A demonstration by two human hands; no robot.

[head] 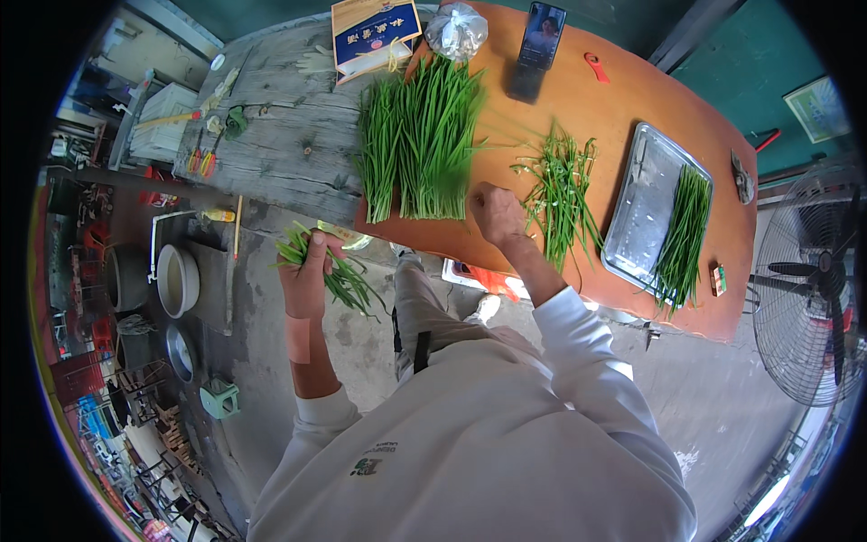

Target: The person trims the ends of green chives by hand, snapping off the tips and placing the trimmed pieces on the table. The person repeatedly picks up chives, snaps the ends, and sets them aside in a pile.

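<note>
My left hand (313,254) is closed around a small bunch of green garlic chives (347,283), held off the table's front edge. My right hand (500,213) is curled over the orange tabletop, beside the cut ends of a large pile of chives (437,149); whether its fingers hold a stalk cannot be made out. To the right of that hand lies a loose, tangled heap of chives with pale bits (561,193). Farther right, a metal tray (626,203) carries a neat bundle of chives (684,237) along its right side.
A propped phone (542,37), a knotted plastic bag (456,30) and a printed box (376,40) stand at the back. Scissors (208,164) lie on the grey wooden table part (291,135). A small box (718,279) is near the right edge, beside a large fan (813,271).
</note>
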